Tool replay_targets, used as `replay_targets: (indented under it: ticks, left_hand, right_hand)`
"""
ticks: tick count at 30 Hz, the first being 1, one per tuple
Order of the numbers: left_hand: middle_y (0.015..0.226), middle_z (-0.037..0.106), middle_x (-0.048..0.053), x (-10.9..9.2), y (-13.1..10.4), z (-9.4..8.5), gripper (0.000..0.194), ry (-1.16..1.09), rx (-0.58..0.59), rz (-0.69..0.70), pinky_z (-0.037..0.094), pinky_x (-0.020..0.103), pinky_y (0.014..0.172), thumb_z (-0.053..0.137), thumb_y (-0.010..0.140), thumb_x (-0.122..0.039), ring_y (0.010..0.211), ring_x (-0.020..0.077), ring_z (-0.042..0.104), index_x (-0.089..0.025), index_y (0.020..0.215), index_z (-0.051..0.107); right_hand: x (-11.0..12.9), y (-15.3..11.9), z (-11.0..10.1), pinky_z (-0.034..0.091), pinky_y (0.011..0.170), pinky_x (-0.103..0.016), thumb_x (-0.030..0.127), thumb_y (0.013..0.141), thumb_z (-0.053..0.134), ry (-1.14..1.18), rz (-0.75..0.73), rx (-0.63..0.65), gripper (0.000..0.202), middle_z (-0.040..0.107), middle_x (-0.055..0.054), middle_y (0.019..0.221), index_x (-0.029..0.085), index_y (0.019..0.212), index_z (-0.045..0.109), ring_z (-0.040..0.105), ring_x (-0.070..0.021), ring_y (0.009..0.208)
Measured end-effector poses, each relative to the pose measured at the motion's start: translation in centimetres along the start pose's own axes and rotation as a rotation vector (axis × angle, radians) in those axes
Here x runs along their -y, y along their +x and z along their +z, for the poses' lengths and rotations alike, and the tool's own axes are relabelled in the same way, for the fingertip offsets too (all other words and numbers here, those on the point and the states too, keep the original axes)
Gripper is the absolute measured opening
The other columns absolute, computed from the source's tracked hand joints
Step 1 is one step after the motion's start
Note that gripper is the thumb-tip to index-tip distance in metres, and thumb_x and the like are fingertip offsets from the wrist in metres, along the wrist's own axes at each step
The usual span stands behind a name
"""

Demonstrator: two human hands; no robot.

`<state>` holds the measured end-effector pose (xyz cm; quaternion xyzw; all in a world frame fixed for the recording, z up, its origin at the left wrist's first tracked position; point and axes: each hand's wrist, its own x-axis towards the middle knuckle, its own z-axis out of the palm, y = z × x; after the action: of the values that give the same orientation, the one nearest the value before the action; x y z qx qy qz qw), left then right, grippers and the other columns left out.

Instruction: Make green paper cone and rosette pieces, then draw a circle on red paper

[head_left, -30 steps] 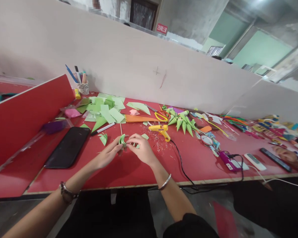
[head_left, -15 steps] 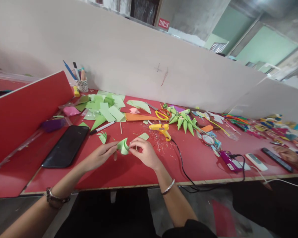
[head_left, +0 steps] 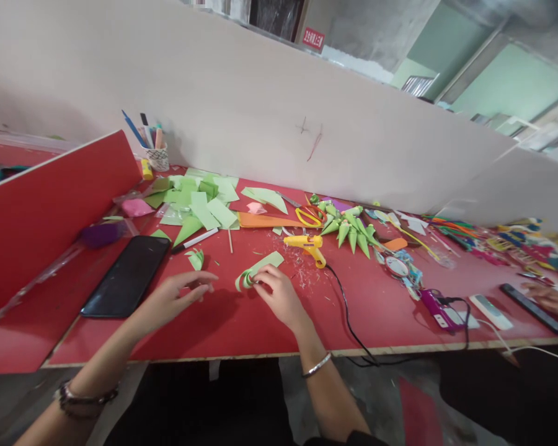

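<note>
The person's right hand (head_left: 279, 294) is pinching the curled end of a green paper strip (head_left: 255, 271), whose flat end is lying on the red table (head_left: 381, 310). The left hand (head_left: 174, 294) is hovering just left of the strip, fingers loosely spread, gripping nothing. A yellow glue gun (head_left: 307, 244) is lying near, beyond the strip; a black phone (head_left: 126, 275) is resting left of the left hand. Green paper cones (head_left: 351, 228) are sitting well apart, farther back.

The table (head_left: 376, 322) is red. Near the yellow glue gun (head_left: 308, 246) lie light green paper cones (head_left: 351, 229), a curled green paper strip (head_left: 253, 272) and an orange sheet (head_left: 260, 220). Left of the gun, the phone (head_left: 126, 275) is black.
</note>
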<state>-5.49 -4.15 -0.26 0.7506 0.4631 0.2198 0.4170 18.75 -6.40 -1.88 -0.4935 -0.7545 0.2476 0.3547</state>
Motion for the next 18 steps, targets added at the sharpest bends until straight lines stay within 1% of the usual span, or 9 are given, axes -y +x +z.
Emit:
replay_targets:
  ticks: [2, 4, 5, 6, 7, 9, 12, 15, 18]
  left_hand:
    - [0.086, 0.066, 0.002, 1.4, -1.1, -1.7, 0.038, 0.014, -0.105, -0.084, 0.046, 0.024, 0.074, 0.045, 0.080, -0.048, 0.080, 0.0161, 0.060, -0.019, 0.102, 0.058]
    - [0.085, 0.065, 0.002, 3.2, -2.4, -4.0, 0.045, 0.041, -0.246, -0.199, 0.046, 0.026, 0.076, 0.045, 0.078, -0.053, 0.077, 0.0165, 0.059, -0.017, 0.104, 0.056]
    - [0.087, 0.065, 0.003, 4.3, -3.2, -5.2, 0.046, 0.090, -0.312, -0.248, 0.045, 0.027, 0.079, 0.045, 0.078, -0.054, 0.080, 0.0174, 0.059, -0.017, 0.104, 0.055]
    - [0.095, 0.063, 0.004, 5.4, -3.9, -6.4, 0.046, 0.162, -0.384, -0.266, 0.042, 0.029, 0.086, 0.045, 0.078, -0.053, 0.089, 0.0187, 0.057, -0.018, 0.105, 0.055]
    - [0.107, 0.059, 0.005, 6.5, -4.5, -7.4, 0.044, 0.269, -0.422, -0.248, 0.035, 0.032, 0.095, 0.044, 0.079, -0.051, 0.102, 0.0201, 0.052, -0.018, 0.106, 0.054]
    - [0.122, 0.049, 0.007, 8.6, -5.7, -8.7, 0.050, 0.461, -0.341, -0.216, 0.026, 0.035, 0.103, 0.045, 0.078, -0.051, 0.116, 0.0225, 0.041, -0.018, 0.115, 0.048]
    - [0.136, 0.035, 0.011, 10.9, -6.7, -9.1, 0.062, 0.620, -0.263, -0.294, 0.023, 0.040, 0.104, 0.044, 0.077, -0.050, 0.125, 0.0272, 0.031, -0.017, 0.129, 0.036]
    - [0.138, 0.033, 0.013, 11.6, -7.1, -8.4, 0.066, 0.664, -0.265, -0.333, 0.024, 0.039, 0.103, 0.043, 0.077, -0.048, 0.126, 0.0284, 0.030, -0.016, 0.133, 0.030]
    - [0.139, 0.033, 0.012, 11.4, -7.0, -8.1, 0.065, 0.651, -0.288, -0.336, 0.024, 0.038, 0.103, 0.040, 0.079, -0.047, 0.127, 0.0273, 0.030, -0.015, 0.134, 0.026]
  right_hand:
    - [-0.6, -0.2, 0.3, 0.044, 0.075, -0.025, 0.014, 0.082, 0.050, 0.005, 0.028, -0.005, 0.010, 0.056, -0.003, 0.086, 0.018, 0.082, 0.059, 0.056, -0.0139, 0.081]
    - [-1.1, -0.4, 0.7, 0.044, 0.075, -0.026, 0.014, 0.082, 0.050, 0.007, 0.050, -0.009, 0.010, 0.056, -0.003, 0.085, 0.018, 0.082, 0.059, 0.056, -0.0143, 0.081]
    - [-1.3, -0.5, 0.9, 0.044, 0.075, -0.026, 0.014, 0.082, 0.050, 0.005, 0.060, -0.008, 0.010, 0.056, -0.003, 0.085, 0.018, 0.082, 0.059, 0.056, -0.0144, 0.081]
    - [-1.5, -0.5, 1.1, 0.044, 0.075, -0.026, 0.014, 0.082, 0.050, 0.001, 0.067, -0.005, 0.010, 0.056, -0.003, 0.085, 0.018, 0.082, 0.059, 0.056, -0.0144, 0.081]
    - [-1.7, -0.6, 1.2, 0.044, 0.075, -0.026, 0.014, 0.082, 0.050, -0.004, 0.072, 0.000, 0.011, 0.056, -0.003, 0.085, 0.019, 0.082, 0.059, 0.056, -0.0145, 0.081]
    - [-1.9, -0.6, 1.5, 0.044, 0.075, -0.027, 0.014, 0.082, 0.050, -0.017, 0.078, 0.010, 0.011, 0.056, -0.003, 0.085, 0.019, 0.083, 0.059, 0.056, -0.0148, 0.080]
    - [-2.0, -0.5, 1.7, 0.044, 0.074, -0.027, 0.014, 0.082, 0.049, -0.035, 0.082, 0.016, 0.013, 0.056, -0.004, 0.086, 0.020, 0.083, 0.059, 0.055, -0.0152, 0.080]
    - [-2.0, -0.5, 1.8, 0.044, 0.073, -0.027, 0.014, 0.082, 0.048, -0.052, 0.091, 0.019, 0.013, 0.055, -0.004, 0.086, 0.020, 0.083, 0.059, 0.055, -0.0155, 0.079]
    - [-2.0, -0.6, 1.8, 0.044, 0.072, -0.027, 0.014, 0.082, 0.047, -0.053, 0.090, 0.014, 0.013, 0.055, -0.004, 0.086, 0.020, 0.083, 0.059, 0.055, -0.0155, 0.078]
